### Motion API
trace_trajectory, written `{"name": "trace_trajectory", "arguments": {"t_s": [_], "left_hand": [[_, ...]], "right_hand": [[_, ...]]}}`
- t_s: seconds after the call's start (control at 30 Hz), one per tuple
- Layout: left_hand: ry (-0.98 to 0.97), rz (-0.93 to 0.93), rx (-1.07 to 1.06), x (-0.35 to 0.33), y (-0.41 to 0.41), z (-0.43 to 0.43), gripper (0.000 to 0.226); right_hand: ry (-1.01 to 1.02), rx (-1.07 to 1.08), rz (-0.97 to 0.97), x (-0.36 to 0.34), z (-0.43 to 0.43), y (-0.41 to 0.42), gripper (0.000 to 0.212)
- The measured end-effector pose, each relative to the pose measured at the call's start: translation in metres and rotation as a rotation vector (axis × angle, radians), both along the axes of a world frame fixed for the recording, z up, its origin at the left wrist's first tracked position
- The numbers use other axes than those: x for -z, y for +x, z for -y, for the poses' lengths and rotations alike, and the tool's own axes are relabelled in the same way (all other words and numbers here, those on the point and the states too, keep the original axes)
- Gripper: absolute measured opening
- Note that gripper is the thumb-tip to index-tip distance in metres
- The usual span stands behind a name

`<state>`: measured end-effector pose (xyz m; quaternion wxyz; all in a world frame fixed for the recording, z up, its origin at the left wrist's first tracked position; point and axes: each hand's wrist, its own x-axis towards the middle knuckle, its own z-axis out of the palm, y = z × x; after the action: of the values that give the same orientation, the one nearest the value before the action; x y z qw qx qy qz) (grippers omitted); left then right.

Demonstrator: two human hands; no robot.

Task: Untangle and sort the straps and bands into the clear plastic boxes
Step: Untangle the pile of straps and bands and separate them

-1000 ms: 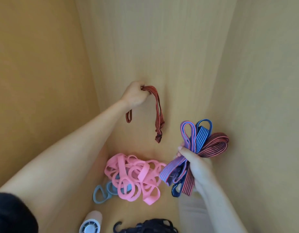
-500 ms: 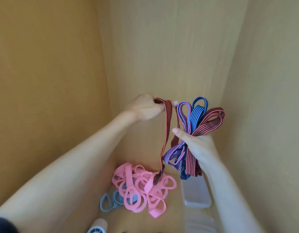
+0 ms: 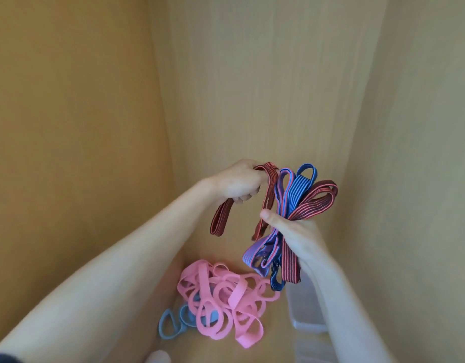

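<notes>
Straps fill both hands: the left hand point(image 3: 239, 182) is fisted round a folded red striped strap point(image 3: 268, 195), raised just beside the bundle point(image 3: 302, 195) of red, blue and purple straps. The right hand point(image 3: 296, 234) grips that bundle at its middle, loops fanning above, probably so the single one can join it. Below, pink bands point(image 3: 220, 292) lie heaped over blue bands point(image 3: 171, 323) on the pale wooden surface point(image 3: 270, 347), beside a clear plastic box point(image 3: 304, 307); wood-grain walls point(image 3: 69, 127) close in around
</notes>
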<state>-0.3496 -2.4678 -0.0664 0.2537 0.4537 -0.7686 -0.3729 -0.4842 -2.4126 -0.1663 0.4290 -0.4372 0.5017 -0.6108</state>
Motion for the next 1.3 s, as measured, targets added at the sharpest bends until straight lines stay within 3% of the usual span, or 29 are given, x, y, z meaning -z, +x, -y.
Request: {"name": "trace_trajectory", "arguments": {"t_s": [0.23,0.4,0.53,0.73,0.8,0.87,1.03,1.13,1.2,1.3], "left_hand": [[0.069,0.142,0.107,-0.012,0.003,-0.001,0.008],[-0.242,0.242,-0.083,-0.013,0.021,0.020,0.009],[-0.186,0.109,-0.098,0.026,0.033,0.029,0.024],[0.398,-0.347,0.082,0.122,0.022,0.016,0.076],[0.471,-0.422,0.130,0.132,0.011,0.002,0.067],[0.470,-0.485,0.113,0.138,0.005,-0.003,0.052],[0.484,-0.594,-0.086,0.141,0.008,0.007,0.040],[0.444,-0.640,-0.085,0.134,0.006,0.010,0.038],[0.473,-0.701,-0.053,0.128,0.001,0.009,0.034],[0.543,-0.738,-0.003,0.123,-0.005,0.003,0.047]], "right_hand": [[0.082,0.037,0.022,0.004,0.013,-0.003,0.026],[0.057,-0.007,-0.117,0.009,0.013,-0.012,0.009],[0.087,-0.034,0.026,0.007,0.015,-0.017,0.009],[0.079,-0.214,0.386,-0.001,0.022,-0.015,0.013],[0.098,-0.232,0.363,0.000,0.025,-0.011,0.003],[0.109,-0.192,0.312,0.004,0.028,-0.010,0.020],[0.151,-0.177,0.213,0.020,0.027,-0.008,0.013],[0.126,-0.180,0.162,0.029,0.021,0.003,0.007],[0.074,-0.147,0.092,0.034,0.019,0.013,0.021],[0.024,-0.129,0.016,0.043,0.018,0.020,0.032]]}}
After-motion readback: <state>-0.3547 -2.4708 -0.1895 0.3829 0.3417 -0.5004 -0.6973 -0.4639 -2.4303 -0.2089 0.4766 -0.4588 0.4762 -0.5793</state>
